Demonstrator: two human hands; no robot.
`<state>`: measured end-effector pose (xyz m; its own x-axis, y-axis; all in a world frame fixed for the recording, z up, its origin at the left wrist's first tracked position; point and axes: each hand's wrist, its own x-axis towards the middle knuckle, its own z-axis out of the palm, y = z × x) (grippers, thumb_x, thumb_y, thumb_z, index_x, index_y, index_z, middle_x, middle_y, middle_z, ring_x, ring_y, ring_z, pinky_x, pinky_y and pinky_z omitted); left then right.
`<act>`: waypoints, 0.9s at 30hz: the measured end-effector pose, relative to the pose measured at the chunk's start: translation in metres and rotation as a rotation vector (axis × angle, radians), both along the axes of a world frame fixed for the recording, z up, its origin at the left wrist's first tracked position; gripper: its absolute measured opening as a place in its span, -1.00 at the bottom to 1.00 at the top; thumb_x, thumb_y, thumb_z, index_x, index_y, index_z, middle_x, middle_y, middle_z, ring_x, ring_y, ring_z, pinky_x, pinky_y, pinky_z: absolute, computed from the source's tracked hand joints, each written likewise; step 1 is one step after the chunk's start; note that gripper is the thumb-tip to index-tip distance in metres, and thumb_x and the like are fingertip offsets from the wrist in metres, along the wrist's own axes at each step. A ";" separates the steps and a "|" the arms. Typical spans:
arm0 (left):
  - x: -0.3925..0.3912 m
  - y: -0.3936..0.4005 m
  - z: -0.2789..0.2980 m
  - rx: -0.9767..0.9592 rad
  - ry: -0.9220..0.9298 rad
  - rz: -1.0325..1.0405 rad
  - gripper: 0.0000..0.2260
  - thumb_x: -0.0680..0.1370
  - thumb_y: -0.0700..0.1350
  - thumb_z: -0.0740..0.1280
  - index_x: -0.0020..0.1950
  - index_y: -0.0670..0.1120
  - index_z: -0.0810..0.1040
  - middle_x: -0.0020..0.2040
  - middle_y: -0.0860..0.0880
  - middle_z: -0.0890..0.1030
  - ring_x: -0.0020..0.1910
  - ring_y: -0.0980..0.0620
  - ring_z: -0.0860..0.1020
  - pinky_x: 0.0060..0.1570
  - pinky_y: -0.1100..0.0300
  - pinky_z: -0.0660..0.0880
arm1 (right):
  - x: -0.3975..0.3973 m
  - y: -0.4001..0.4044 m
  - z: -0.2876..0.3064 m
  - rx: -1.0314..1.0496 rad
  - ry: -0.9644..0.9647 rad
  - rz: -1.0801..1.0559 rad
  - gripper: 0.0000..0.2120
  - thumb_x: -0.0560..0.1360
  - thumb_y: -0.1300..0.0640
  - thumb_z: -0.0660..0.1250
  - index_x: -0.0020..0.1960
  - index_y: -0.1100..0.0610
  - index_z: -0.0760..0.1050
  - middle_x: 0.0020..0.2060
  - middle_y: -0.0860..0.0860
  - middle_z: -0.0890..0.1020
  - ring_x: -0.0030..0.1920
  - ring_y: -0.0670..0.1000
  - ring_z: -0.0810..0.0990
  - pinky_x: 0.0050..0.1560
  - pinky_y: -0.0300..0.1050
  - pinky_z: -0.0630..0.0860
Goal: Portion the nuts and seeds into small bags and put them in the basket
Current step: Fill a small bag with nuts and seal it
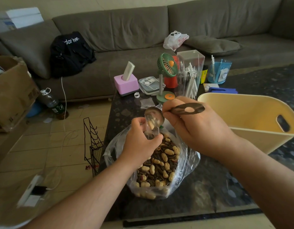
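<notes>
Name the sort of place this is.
Most likely a home living room: a grey sofa with a backpack on it, a cluttered coffee table with a desk fan, and a tiled floor.

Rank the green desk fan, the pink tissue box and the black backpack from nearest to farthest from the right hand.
From the right hand:
1. Green desk fan, just beyond it on the table.
2. Pink tissue box, farther left on the table.
3. Black backpack, far left on the sofa.

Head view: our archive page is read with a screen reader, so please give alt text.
A right hand tips a metal spoon of peanuts into a small clear bag held open by the left hand, above a large plastic bag of peanuts and seeds. A yellow basket stands to the right.
</notes>
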<state>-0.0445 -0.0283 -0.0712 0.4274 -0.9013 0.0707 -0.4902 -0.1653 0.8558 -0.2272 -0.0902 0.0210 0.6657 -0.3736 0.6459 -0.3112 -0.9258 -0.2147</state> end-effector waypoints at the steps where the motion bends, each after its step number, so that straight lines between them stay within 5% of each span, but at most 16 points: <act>1: 0.000 0.000 0.000 -0.004 0.010 0.000 -0.44 0.50 0.01 0.56 0.35 0.12 0.30 0.21 0.18 0.64 0.13 0.33 0.58 -0.10 0.58 0.42 | 0.000 0.000 -0.001 0.001 0.001 -0.003 -0.77 0.71 0.05 0.15 0.14 0.13 0.53 -0.07 0.00 0.60 -0.20 0.04 0.57 -0.26 0.03 0.57; 7: 0.004 -0.001 -0.008 -0.004 0.094 0.005 -0.48 0.48 -0.04 0.60 0.32 0.10 0.40 0.08 0.19 0.72 0.05 0.35 0.64 0.06 0.33 0.57 | 0.000 -0.004 -0.001 0.067 -0.034 -0.068 -0.80 0.70 0.08 0.19 0.14 0.12 0.56 -0.11 -0.02 0.61 -0.19 0.00 0.58 -0.20 -0.06 0.54; 13: 0.007 -0.002 -0.008 0.065 0.229 0.016 -0.49 0.48 -0.12 0.62 0.31 0.13 0.47 0.19 0.18 0.63 0.09 0.27 0.60 -0.03 0.37 0.49 | -0.004 -0.008 -0.001 0.284 0.063 -0.240 -0.72 0.66 -0.09 0.13 0.05 0.08 0.49 -0.28 -0.09 0.56 -0.29 -0.10 0.51 -0.26 -0.01 0.46; 17: 0.011 -0.003 -0.009 0.065 0.259 0.033 -0.49 0.50 -0.11 0.61 0.31 0.10 0.41 0.09 0.14 0.74 -0.02 0.17 0.70 -0.01 0.11 0.67 | -0.006 -0.008 0.004 0.488 0.192 -0.285 -0.74 0.69 -0.14 0.17 -0.02 0.00 0.45 -0.26 -0.06 0.60 -0.27 -0.07 0.58 -0.23 -0.05 0.51; 23: 0.011 -0.003 0.001 0.000 0.250 0.059 -0.72 0.57 -0.05 0.53 0.14 -0.03 0.47 -0.07 0.06 0.77 -0.19 0.21 0.71 -0.20 0.21 0.59 | -0.001 -0.003 -0.007 0.991 0.222 -0.181 -0.69 0.72 -0.09 0.18 0.00 0.11 0.51 -0.29 0.08 0.72 -0.35 0.02 0.70 -0.28 -0.12 0.63; 27: 0.024 -0.002 0.004 -0.027 0.179 0.113 -0.68 0.52 -0.04 0.57 0.10 0.07 0.47 -0.02 0.12 0.76 -0.07 0.23 0.72 -0.01 0.11 0.68 | 0.004 0.006 -0.025 1.082 0.225 -0.137 -0.72 0.72 -0.05 0.21 -0.02 0.12 0.49 -0.33 0.08 0.71 -0.38 0.04 0.68 -0.34 -0.17 0.59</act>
<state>-0.0207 -0.0298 -0.0677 0.5338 -0.8456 0.0077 -0.3096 -0.1870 0.9323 -0.2231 -0.0841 -0.0035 0.6371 -0.7457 -0.1949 -0.5297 -0.2400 -0.8135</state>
